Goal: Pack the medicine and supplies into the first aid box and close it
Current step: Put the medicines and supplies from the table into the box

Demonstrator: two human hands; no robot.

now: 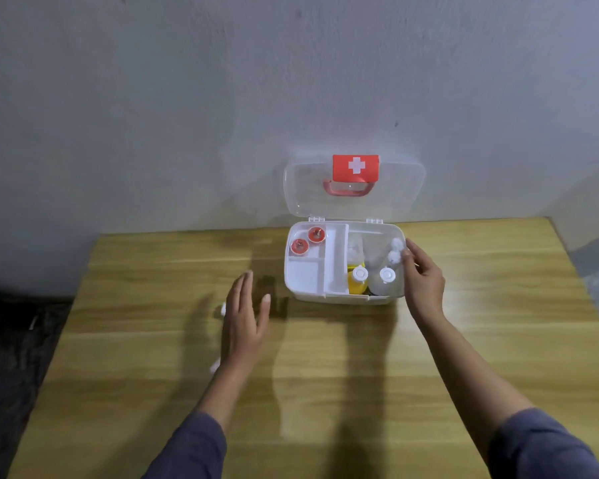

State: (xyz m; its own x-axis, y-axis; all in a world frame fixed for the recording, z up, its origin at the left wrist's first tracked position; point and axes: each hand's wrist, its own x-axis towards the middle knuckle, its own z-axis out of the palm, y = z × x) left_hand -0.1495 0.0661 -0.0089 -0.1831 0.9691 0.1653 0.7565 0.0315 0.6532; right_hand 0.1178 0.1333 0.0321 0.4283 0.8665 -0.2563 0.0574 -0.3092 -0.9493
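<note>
A white first aid box (329,298) stands open at the far edge of the wooden table, its clear lid (398,188) with a red cross label upright against the wall. A white tray (305,274) fills its left half and holds two red-capped vials (307,240). The right half holds a yellow bottle (357,283) and several clear white-capped bottles (386,280). My right hand (424,281) rests at the box's right rim, fingertips touching the small white-capped bottles (395,252). My left hand (244,319) hovers flat and empty left of the box.
Small white items (223,309) lie on the wooden table (325,375) partly hidden behind my left hand and wrist. A grey wall stands directly behind the box. Dark floor lies beyond the table's left edge.
</note>
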